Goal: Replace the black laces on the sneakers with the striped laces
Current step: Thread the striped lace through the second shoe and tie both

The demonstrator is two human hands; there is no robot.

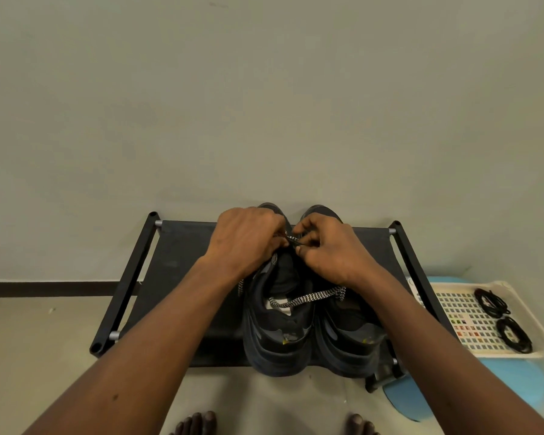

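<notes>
Because our left hand (248,237) and right hand (330,249) both pinch the striped lace (305,298) near the far edge of the rack (182,277), we judge neither nearer: the next eyelet should sit right beneath them. Our sneakers (277,337) stand right of the rack's centre, heels at its near edge, toes toward its far edge. Slack lace runs crosswise toward the rack's right rail; black laces (490,302) lie beyond it.
</notes>
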